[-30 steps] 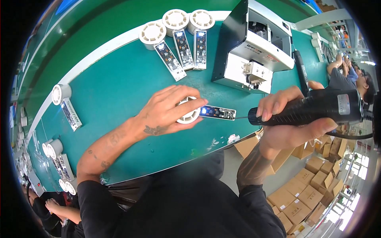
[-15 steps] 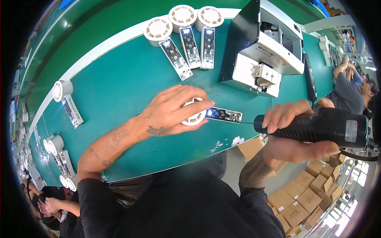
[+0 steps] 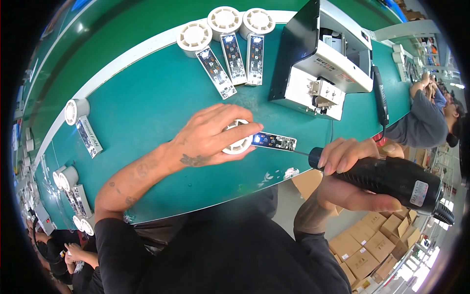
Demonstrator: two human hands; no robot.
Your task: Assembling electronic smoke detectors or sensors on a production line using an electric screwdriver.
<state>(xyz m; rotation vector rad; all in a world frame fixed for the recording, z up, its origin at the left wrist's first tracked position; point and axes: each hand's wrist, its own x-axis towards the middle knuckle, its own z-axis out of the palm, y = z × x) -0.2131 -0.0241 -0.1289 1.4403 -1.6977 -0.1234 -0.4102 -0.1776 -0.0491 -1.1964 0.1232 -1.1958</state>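
Fan (image 3: pixel 267 140) is near the front edge of the worktop (image 3: pixel 161 98), the grip of the left hand (image 3: pixel 210 134) clamped around its head, apparently to brace it against the screwdriver (image 3: pixel 387 179) held tight in the right hand (image 3: pixel 341 191).

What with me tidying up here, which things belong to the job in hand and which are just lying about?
In the job:
fan unit, under the left hand
black power driver, in the right hand

Apparently lying about:
three fan units at the back
black tool beside the white machine
cardboard boxes
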